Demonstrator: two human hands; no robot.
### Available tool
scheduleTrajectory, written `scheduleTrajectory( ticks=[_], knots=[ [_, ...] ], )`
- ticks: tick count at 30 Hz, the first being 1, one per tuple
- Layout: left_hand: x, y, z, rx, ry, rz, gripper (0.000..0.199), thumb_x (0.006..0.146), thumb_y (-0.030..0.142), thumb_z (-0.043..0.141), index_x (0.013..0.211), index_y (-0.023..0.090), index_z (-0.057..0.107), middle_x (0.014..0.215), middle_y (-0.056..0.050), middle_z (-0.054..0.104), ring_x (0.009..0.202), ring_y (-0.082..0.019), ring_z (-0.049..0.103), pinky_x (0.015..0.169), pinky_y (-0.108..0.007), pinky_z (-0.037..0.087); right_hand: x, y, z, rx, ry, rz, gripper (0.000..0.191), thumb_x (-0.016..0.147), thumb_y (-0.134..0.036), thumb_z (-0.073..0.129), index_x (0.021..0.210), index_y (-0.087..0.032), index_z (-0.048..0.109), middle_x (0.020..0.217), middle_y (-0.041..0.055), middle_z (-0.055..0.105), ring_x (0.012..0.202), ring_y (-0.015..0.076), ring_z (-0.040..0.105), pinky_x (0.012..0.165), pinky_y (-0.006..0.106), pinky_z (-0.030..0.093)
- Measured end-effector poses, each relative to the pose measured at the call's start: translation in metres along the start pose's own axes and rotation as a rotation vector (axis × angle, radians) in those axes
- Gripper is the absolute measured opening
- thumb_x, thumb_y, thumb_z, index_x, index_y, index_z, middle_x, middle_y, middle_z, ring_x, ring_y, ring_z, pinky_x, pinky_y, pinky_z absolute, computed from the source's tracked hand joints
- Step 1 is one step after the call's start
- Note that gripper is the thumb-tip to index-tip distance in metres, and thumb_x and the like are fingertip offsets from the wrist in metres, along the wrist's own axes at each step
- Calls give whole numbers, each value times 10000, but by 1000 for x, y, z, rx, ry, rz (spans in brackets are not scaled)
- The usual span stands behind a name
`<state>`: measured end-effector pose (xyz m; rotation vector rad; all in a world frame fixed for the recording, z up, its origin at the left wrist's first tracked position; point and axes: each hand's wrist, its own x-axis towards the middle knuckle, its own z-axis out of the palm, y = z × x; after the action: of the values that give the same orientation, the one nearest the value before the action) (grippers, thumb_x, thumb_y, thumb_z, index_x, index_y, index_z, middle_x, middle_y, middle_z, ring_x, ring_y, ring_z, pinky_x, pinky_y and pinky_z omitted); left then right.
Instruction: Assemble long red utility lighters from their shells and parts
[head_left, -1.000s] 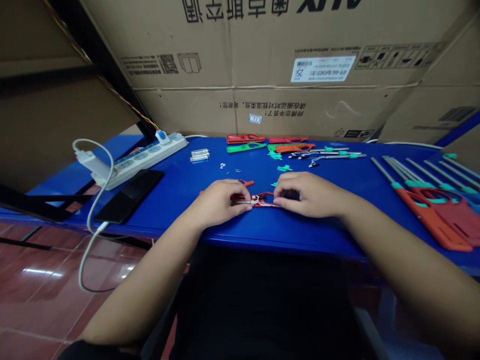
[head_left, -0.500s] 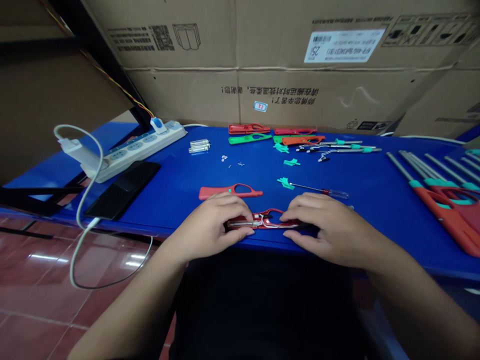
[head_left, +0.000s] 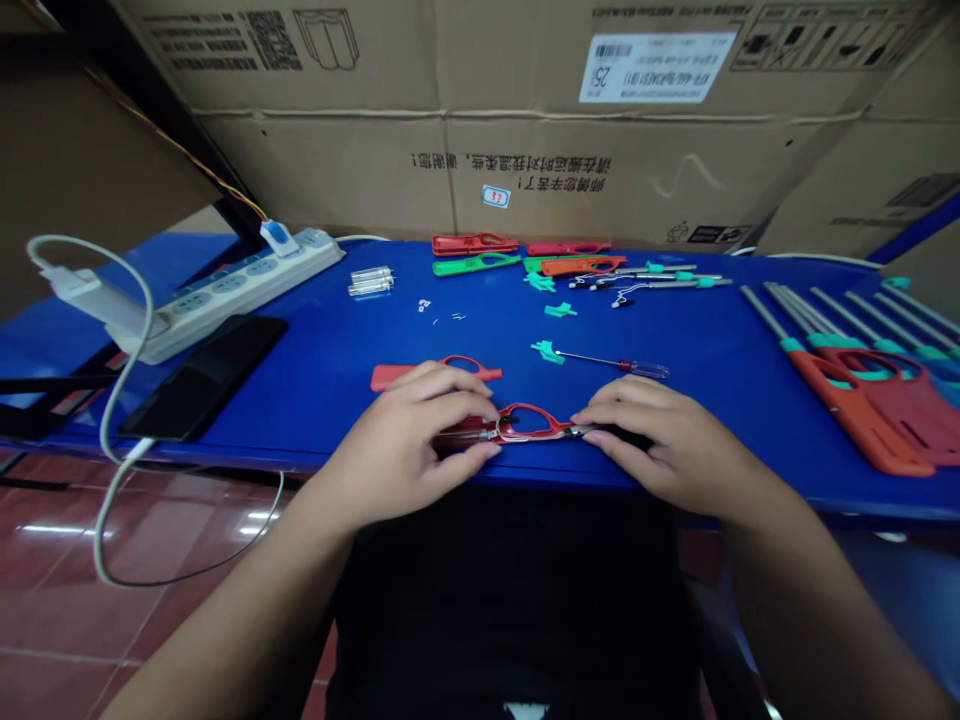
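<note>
A red lighter half-shell (head_left: 553, 434) lies open side up near the table's front edge, with a clear fuel tank and thin white wire inside. My left hand (head_left: 412, 440) is closed round its left end, thumb in front and fingers behind. At the right end, my right hand (head_left: 667, 440) pinches a dark, shiny part by the nozzle; the palm hides the rest of it. Just behind my left hand lies another red half-shell (head_left: 390, 377), partly covered by the fingers. Beyond my right hand is a screwdriver (head_left: 641, 368), its tip at a green trigger piece (head_left: 547, 351).
Assembled long-necked lighters (head_left: 874, 400) lie at the right. Along the back are coloured shells (head_left: 476, 265), metal tubes (head_left: 694, 283) and clear tanks (head_left: 370, 281). A power strip (head_left: 240, 290) and cabled phone (head_left: 206, 380) occupy the left. A cardboard box (head_left: 375, 160) stands behind.
My right fingers have closed in on the part at the shell's right end. My left hand keeps its hold on the left end. The whole view has shifted slightly.
</note>
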<state>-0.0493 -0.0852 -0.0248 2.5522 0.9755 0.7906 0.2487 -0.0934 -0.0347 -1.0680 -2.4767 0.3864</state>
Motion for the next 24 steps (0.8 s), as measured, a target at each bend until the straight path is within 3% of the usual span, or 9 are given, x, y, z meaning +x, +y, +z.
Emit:
scheduleTrajectory(
  ticks=[4, 9, 17, 24],
  knots=[
    [19, 17, 17, 14, -40, 21, 231, 931, 355, 651, 1108, 217, 708, 1129, -65, 703, 1065, -233, 632, 971, -411, 491, 0, -2, 0, 8, 29, -19, 230, 991, -235, 525, 1138, -196, 698, 1040, 88, 690, 960, 200, 622, 858, 366, 514],
    [34, 20, 32, -33, -32, 73, 174, 974, 291, 593, 1001, 199, 738, 1007, -36, 747, 927, -194, 664, 914, -385, 497, 1, -8, -1, 43, 37, -21, 245, 997, -238, 515, 1163, -214, 695, 1017, 77, 679, 925, 193, 614, 821, 352, 506],
    [34, 17, 38, -54, 43, 104, 155, 961, 217, 591, 928, 173, 735, 957, -34, 756, 865, -170, 678, 891, -366, 508, 5, -17, 3, -27, 83, -5, 264, 1001, -235, 496, 1151, -197, 710, 1013, 79, 675, 879, 179, 618, 765, 326, 498],
    [34, 14, 39, -85, 74, 135, 128, 949, 187, 610, 900, 162, 726, 940, -33, 753, 860, -170, 679, 889, -368, 503, 5, -19, 6, -190, 96, -94, 256, 989, -169, 487, 1105, -171, 715, 952, 72, 678, 818, 179, 611, 716, 317, 483]
  ],
)
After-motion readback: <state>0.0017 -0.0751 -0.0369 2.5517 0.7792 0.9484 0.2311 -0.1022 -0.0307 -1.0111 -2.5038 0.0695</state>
